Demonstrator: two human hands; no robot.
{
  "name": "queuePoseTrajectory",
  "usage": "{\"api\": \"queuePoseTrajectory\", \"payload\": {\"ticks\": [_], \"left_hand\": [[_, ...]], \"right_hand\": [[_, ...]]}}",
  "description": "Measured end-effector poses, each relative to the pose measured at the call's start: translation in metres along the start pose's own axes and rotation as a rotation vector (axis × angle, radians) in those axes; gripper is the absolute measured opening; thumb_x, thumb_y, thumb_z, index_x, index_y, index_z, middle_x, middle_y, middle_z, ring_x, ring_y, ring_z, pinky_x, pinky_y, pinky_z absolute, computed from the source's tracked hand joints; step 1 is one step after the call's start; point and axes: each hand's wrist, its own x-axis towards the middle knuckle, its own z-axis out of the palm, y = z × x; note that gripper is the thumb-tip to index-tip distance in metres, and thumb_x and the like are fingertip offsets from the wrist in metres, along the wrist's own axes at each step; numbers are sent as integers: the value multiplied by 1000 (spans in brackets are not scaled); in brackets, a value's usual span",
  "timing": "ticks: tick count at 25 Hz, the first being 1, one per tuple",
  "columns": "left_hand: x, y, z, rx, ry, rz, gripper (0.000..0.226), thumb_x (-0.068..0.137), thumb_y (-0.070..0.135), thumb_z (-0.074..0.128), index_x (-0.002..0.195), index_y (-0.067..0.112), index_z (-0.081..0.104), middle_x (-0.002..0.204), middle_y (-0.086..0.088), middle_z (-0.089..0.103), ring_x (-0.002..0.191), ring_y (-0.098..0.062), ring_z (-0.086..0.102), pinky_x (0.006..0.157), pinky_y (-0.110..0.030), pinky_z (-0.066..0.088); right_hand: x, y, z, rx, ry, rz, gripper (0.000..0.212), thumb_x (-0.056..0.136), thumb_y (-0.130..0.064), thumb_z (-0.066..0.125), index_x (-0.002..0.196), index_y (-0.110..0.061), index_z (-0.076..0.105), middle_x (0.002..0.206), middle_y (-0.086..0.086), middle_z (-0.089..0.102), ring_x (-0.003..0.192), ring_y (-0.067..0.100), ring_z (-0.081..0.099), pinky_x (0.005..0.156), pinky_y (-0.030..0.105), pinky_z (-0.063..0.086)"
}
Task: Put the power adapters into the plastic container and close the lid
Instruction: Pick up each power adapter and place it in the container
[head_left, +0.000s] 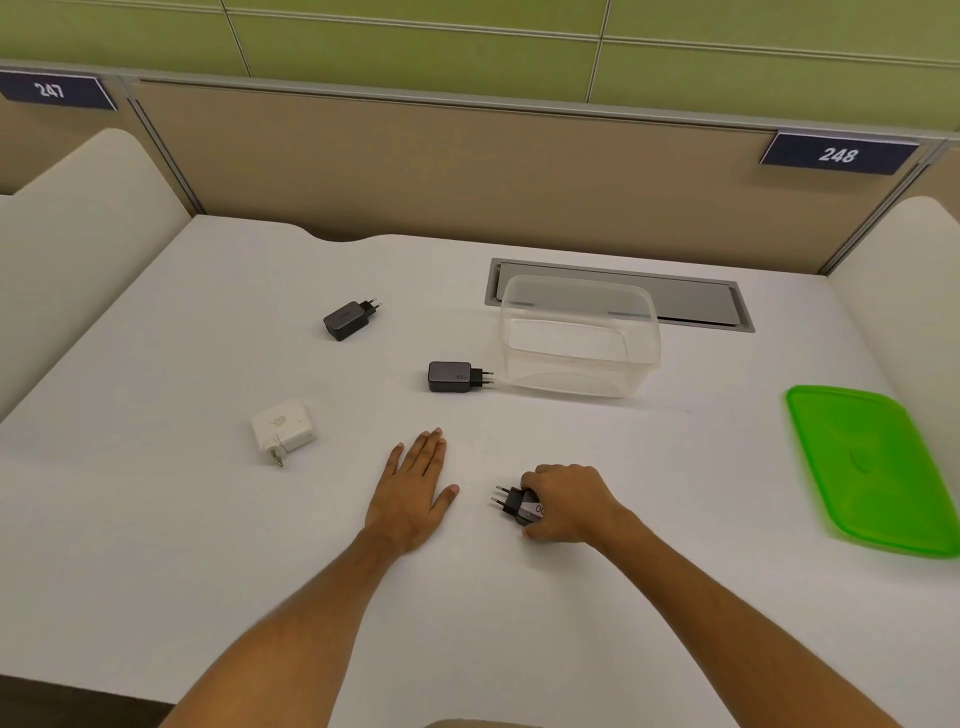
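Observation:
A clear plastic container (579, 338) stands open and empty at the middle right of the white desk. Its green lid (872, 467) lies flat far to the right. My right hand (569, 504) is closed around a dark power adapter (519, 506) on the desk, with the adapter's prongs pointing left. Flat on the desk, palm down and holding nothing, rests my left hand (415, 483). A black adapter (457, 376) lies just left of the container. Another black adapter (348, 319) lies further back left. A white adapter (283, 428) sits to the left of my left hand.
A metal cable hatch (696, 306) is set into the white desk (156, 519) behind the container. Beige partitions with number plates 247 (52, 91) and 248 (836, 154) close off the back, and white side panels rise at both desk ends.

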Motion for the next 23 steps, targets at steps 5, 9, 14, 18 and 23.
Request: {"api": "queuePoseTrajectory", "payload": {"ticks": [5,9,14,18,23], "left_hand": [[1,-1,2,7,-2,-3,68,96,52,15,150,13,-2,159,-1,-2,145,-13,-6,119,-40,1],[1,-1,2,-6,1,2,68,98,51,19,150,13,-3,159,-1,-3,144,-12,-8,119,-40,0],[0,-1,1,-24,8,10,68,98,49,23,150,13,-2,159,-1,-3,144,-13,-8,119,-40,1],[0,0,0,-45,16,12,68,97,52,16,149,13,-2,159,1,-3,144,-12,-9,118,-40,-1],[-1,0,-1,-71,34,16,68,96,51,17,150,12,7,159,-1,4,145,-13,-2,116,-39,1]], "right_hand": [[4,0,0,-37,20,-25,33,72,-42,60,94,-17,60,93,1,64,80,26,61,60,29,36],[12,4,-18,7,60,-8,32,71,-46,60,89,-19,61,83,-1,63,70,22,52,58,28,34],[33,24,-75,57,242,79,33,67,-50,62,83,-21,61,82,0,66,72,23,57,60,28,38],[55,50,-123,69,386,193,30,66,-48,64,79,-21,60,81,3,69,69,25,57,61,28,39],[84,88,-156,87,543,309,30,69,-44,65,79,-16,58,77,7,68,70,30,58,60,29,38]]}}
